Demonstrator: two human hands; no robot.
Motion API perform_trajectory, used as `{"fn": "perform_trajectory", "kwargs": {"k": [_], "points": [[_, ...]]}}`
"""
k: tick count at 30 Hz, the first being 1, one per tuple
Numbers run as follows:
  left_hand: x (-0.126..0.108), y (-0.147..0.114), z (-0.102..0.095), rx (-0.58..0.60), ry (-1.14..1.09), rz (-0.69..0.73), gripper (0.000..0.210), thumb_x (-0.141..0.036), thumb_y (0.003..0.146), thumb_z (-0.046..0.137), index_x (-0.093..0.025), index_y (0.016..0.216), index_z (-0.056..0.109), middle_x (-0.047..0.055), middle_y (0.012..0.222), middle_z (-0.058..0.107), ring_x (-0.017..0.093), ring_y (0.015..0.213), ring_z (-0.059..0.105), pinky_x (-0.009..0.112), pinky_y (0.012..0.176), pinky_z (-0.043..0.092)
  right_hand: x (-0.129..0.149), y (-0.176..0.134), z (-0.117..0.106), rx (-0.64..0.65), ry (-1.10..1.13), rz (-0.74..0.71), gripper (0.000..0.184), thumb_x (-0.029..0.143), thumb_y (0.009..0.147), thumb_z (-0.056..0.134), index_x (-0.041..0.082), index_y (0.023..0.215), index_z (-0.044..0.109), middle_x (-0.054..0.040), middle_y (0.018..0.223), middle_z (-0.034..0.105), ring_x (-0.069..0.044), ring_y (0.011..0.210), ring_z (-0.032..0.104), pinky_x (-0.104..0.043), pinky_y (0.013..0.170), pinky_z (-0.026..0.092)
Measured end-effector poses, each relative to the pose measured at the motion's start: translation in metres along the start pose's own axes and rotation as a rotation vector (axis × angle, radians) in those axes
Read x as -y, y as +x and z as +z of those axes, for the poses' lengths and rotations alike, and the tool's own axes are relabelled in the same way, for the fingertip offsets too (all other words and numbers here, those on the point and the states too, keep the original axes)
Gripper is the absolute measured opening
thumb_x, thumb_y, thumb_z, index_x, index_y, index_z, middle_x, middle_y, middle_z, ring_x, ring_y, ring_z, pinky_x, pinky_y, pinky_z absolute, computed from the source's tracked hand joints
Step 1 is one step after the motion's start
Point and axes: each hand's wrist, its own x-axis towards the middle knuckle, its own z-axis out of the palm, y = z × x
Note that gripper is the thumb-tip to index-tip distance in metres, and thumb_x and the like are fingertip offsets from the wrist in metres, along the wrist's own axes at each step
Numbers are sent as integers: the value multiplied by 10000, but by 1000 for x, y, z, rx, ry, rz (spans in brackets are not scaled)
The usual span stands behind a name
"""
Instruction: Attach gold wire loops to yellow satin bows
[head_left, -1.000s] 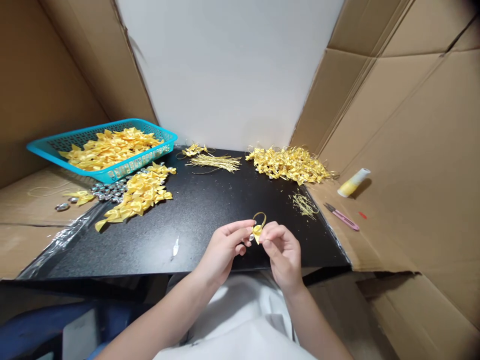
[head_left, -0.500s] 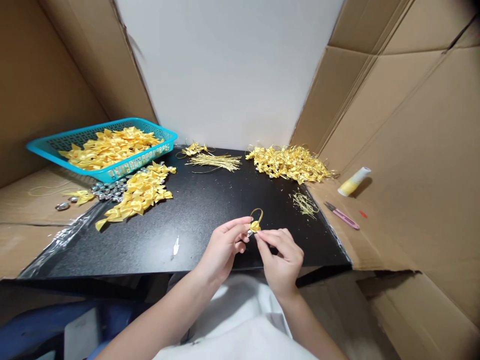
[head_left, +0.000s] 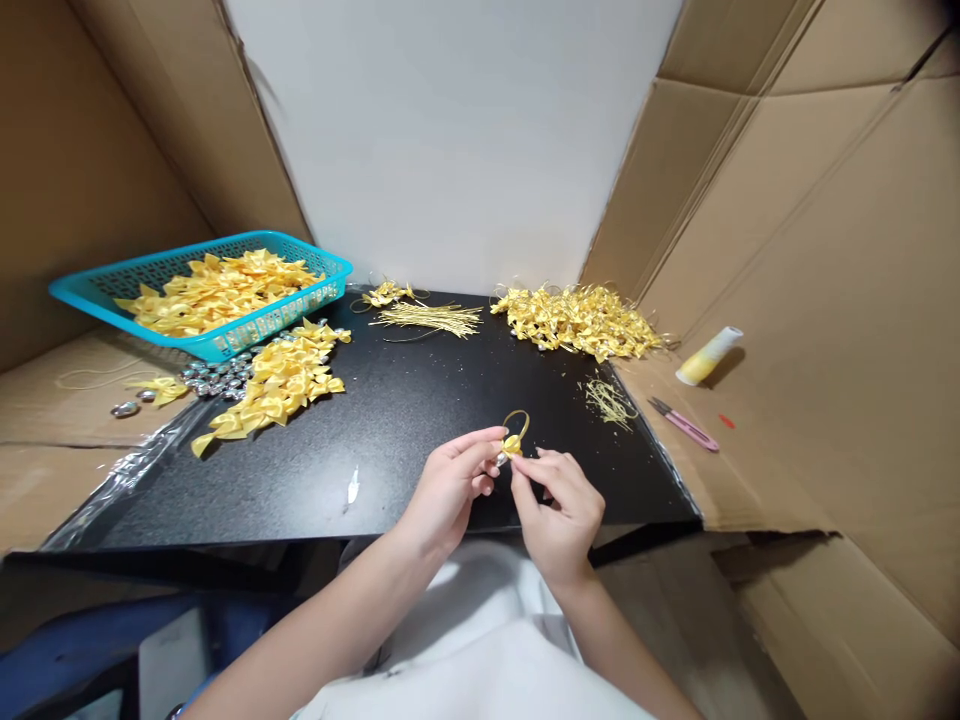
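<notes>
Brown cardboard panels (head_left: 847, 300) flank a pale wall (head_left: 450, 140) behind the black tabletop (head_left: 300, 480). On the cardboard at right sit 1 white-and-yellow cone (head_left: 709, 357), 1 pair of pink-handled snips (head_left: 690, 432) and, near the snips, 1 small red scrap (head_left: 727, 421). Shiny clear tape (head_left: 124, 483) runs along the tabletop's left edge; 1 white mark (head_left: 353, 487) shows near its front.

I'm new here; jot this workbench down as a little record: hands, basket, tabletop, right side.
Left hand: holds a yellow bow with a gold loop
Right hand: pinches the same bow's lower edge
Basket: turquoise, holding yellow pieces
Beside basket: bow pile, silver beads
Tabletop, back: gold strands, looped bows
Right side: pink-handled snips, white-and-yellow cone
</notes>
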Motion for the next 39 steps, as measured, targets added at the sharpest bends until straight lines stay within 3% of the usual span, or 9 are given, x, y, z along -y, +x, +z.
{"fn": "perform_trajectory", "kwargs": {"k": [7, 13, 29, 39], "points": [[-1, 2, -2, 15, -18, -2, 277, -150, 566, 787, -93, 832, 732, -7, 569, 608, 49, 492, 488, 146, 432, 358, 2, 4, 1, 44, 99, 195, 158, 87, 785, 618, 201, 778, 728, 9, 635, 621, -107, 529, 490, -290, 611, 497], [1, 1, -2, 1, -30, -1, 283, -145, 570, 783, -100, 843, 726, -8, 574, 613, 52, 494, 494, 145, 426, 366, 0, 3, 5, 47, 198, 310, 138, 102, 778, 623, 185, 771, 733, -8, 651, 618, -120, 582, 538, -251, 533, 438], [-2, 0, 3, -23, -15, 60, 317, -177, 530, 808, -101, 826, 724, -7, 600, 626, 51, 503, 500, 142, 420, 376, 1, 3, 4, 35, 233, 342, 102, 120, 776, 627, 165, 740, 711, -4, 651, 588, -98, 547, 499, -236, 508, 427], [3, -1, 1, 4, 42, 115, 257, -206, 575, 792, -117, 808, 734, 8, 630, 639, 60, 525, 505, 147, 436, 377, 2, 4, 3, 60, 220, 334, 117, 93, 773, 614, 167, 727, 693, 9, 633, 567, -101, 552, 476, -237, 519, 412]]}}
